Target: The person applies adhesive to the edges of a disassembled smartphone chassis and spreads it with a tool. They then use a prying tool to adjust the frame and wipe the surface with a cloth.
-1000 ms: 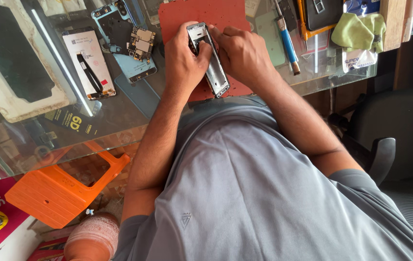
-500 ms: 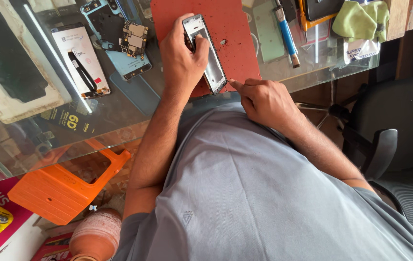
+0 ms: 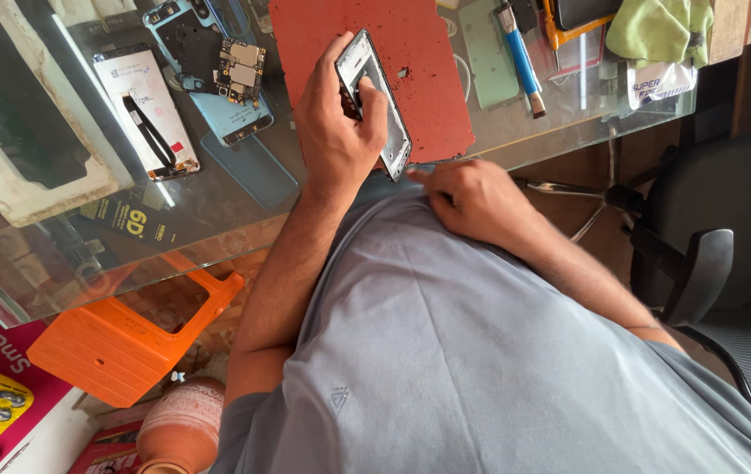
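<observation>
One hand, the left [image 3: 333, 132], grips a phone frame [image 3: 375, 104] tilted above the red mat [image 3: 428, 96]; the right hand [image 3: 472, 197], loosely curled and empty, rests at the table [image 3: 217, 211] edge. Single-handed support risks a slip onto glass.

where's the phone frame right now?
Head view, top centre: the phone frame is held in the left hand, over the near edge of the red mat on the glass table; the right hand rests against the shirt.
</observation>
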